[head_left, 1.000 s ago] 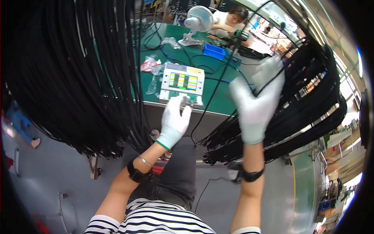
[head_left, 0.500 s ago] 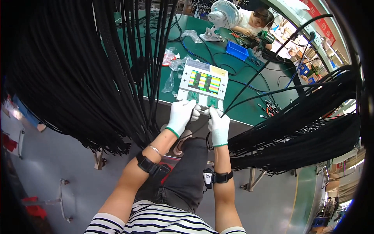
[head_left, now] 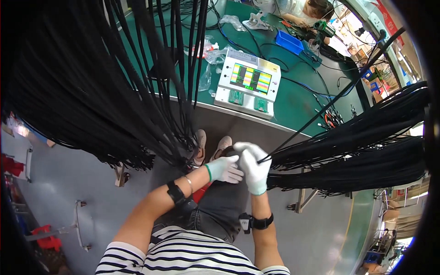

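Observation:
My right hand (head_left: 255, 168), in a white glove, is closed on a black cable (head_left: 293, 136) that runs up to the right, past the hanging bundle. Beside it, over my lap, my left hand (head_left: 224, 169) in a matching green-cuffed glove has its thumb apart from its fingers, and I see nothing held in it. A white tester box (head_left: 238, 98) with a lit coloured screen (head_left: 250, 79) and two green circuit boards (head_left: 236, 97) stands at the table's near edge, beyond both hands. The cable's end is hidden in my right hand.
Thick bundles of black cables hang at the left (head_left: 78, 87) and right (head_left: 348, 169). On the green table (head_left: 293, 107) are a blue tray (head_left: 289, 42), plastic bags (head_left: 215, 56) and loose cables. A co-worker (head_left: 309, 11) sits across, near a fan.
Both hands have drawn back from the tester toward my lap, the right one bringing the black cable. My left hand has turned inward, toward the right. The view has shifted.

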Demonstrator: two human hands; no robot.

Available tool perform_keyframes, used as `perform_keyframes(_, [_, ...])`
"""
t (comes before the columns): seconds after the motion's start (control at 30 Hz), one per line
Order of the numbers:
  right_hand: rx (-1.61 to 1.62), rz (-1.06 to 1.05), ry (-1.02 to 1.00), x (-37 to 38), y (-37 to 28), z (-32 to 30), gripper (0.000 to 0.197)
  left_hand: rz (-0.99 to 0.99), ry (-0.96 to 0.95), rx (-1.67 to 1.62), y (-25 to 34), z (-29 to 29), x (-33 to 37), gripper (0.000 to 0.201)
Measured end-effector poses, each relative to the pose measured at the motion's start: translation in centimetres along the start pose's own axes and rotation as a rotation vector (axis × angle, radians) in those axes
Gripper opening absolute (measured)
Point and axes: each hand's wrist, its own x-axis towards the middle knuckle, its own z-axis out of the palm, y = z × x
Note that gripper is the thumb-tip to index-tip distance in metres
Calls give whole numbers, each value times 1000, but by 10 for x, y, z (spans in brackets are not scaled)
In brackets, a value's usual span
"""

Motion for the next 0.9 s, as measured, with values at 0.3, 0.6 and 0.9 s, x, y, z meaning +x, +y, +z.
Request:
perform_keyframes(0.3, [-951, -399, -323, -47, -21, -15, 27, 520, 50, 268, 15, 26, -12, 20])
perform_keyframes(0.6, [-62, 182, 180, 18, 44, -50, 29, 679, 52, 469, 19, 68, -62, 25])
perform_keyframes(0.9, [325, 92, 172, 39, 29, -33, 28, 906, 233, 532, 73, 77, -80, 23])
